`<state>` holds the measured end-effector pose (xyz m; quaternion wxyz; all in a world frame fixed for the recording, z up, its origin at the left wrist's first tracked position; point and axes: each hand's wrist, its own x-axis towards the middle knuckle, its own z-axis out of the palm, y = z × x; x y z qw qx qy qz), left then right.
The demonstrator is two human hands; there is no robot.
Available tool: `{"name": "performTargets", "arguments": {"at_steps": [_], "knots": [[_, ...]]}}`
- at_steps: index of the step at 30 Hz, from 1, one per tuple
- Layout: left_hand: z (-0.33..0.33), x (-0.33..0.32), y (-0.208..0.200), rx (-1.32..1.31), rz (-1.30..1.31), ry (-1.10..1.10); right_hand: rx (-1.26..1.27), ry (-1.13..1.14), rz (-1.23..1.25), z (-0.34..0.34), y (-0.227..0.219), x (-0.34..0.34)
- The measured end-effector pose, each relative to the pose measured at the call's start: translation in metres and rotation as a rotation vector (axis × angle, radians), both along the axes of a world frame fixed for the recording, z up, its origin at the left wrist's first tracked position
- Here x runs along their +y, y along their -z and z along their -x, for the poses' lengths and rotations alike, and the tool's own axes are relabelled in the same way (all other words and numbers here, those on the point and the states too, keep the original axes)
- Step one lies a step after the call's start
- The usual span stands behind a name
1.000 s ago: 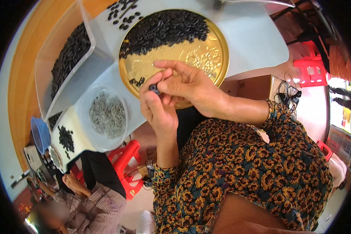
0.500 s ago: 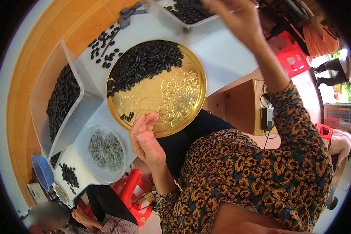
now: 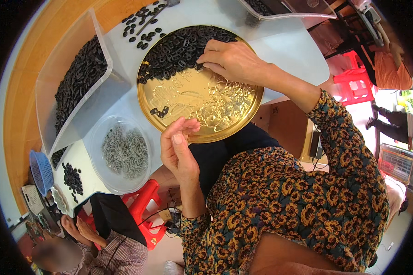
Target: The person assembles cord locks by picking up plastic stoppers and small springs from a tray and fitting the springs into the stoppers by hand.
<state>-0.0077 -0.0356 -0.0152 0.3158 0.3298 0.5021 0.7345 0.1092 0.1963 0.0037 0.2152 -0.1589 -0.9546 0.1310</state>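
A round gold tray (image 3: 170,98) holds a heap of small black oval pieces with holes (image 3: 176,50) on its far side. Small shiny pieces (image 3: 227,103) are scattered over its right part, and a few black pieces (image 3: 159,112) lie apart near its left rim. Reaching in from the right, my right hand (image 3: 231,59) has its fingertips pinched at the heap's edge, on a black oval piece. At the tray's near rim, my left hand (image 3: 180,149) is raised with fingers bent together and thumb against them; what lies inside is hidden.
Left of the tray stands a clear bin (image 3: 73,119) of black pieces, with a round clear tub (image 3: 126,151) of grey metal bits nearer. Another clear bin (image 3: 289,17) is at the far right. Loose black pieces (image 3: 144,36) lie behind. A co-worker's hands (image 3: 82,229) are lower left.
My right hand has come down from beside the far bin to the black heap in the tray. My left hand stays by the near rim. The whole view has shifted slightly.
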Motion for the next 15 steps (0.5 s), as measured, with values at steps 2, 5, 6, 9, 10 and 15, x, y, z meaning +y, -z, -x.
{"name": "performTargets", "arguments": {"at_steps": [2,5,6,9,10,15], "knots": [[-0.001,0.000,0.000,-0.012,0.001,-0.005,-0.026,0.022,-0.038,0.004,0.004,-0.001],[0.002,0.000,0.001,-0.049,-0.017,0.004,-0.063,0.017,-0.058,0.007,0.005,-0.006],[0.002,-0.001,0.002,-0.072,-0.037,0.015,-0.060,0.013,-0.062,0.007,0.005,-0.007],[0.001,-0.001,-0.001,-0.088,-0.019,0.009,-0.036,-0.009,-0.069,0.010,0.007,-0.013],[0.001,-0.001,-0.001,-0.090,-0.015,0.006,-0.013,-0.025,-0.076,0.012,0.008,-0.016],[0.002,0.000,-0.006,-0.081,0.004,0.010,0.002,-0.099,-0.066,0.026,0.017,-0.028]]}}
